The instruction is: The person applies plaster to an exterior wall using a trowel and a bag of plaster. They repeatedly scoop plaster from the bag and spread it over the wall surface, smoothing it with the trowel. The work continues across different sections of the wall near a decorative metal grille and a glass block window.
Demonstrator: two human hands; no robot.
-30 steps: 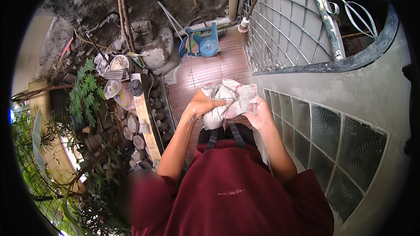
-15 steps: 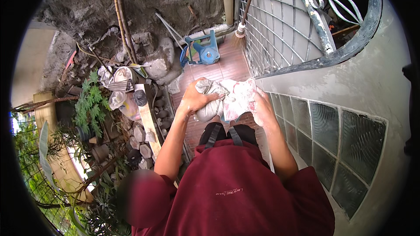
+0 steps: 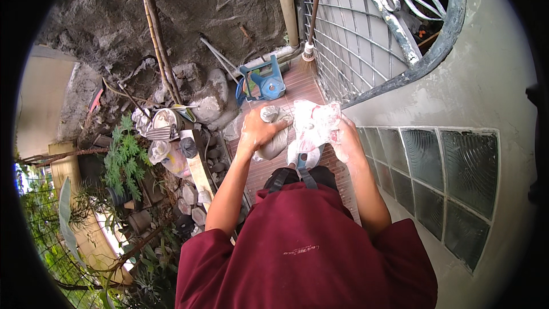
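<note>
My left hand (image 3: pixel 258 128) is closed round a greyish-white bag (image 3: pixel 274 146) that bulges with something inside; its gathered top sticks up above my thumb. In my right hand (image 3: pixel 346 142) is a crumpled white plastic bag (image 3: pixel 311 121) with red print, smeared with white powder or paste. The two bags hang side by side in front of me with a narrow gap between them. White residue coats the fingers and wrist of my right hand. What fills the left bag cannot be seen.
A blue plastic stool (image 3: pixel 267 83) lies tipped over on the tiled floor ahead. A broom (image 3: pixel 309 57) leans by the metal grille (image 3: pixel 349 40). Glass blocks (image 3: pixel 423 157) line the right wall. Stones, a wooden plank (image 3: pixel 197 166) and plants (image 3: pixel 123 154) crowd the left.
The two bags have come apart, the left one moving slightly left and the right one lifted clear of it. The left bag's gathered top now stands up.
</note>
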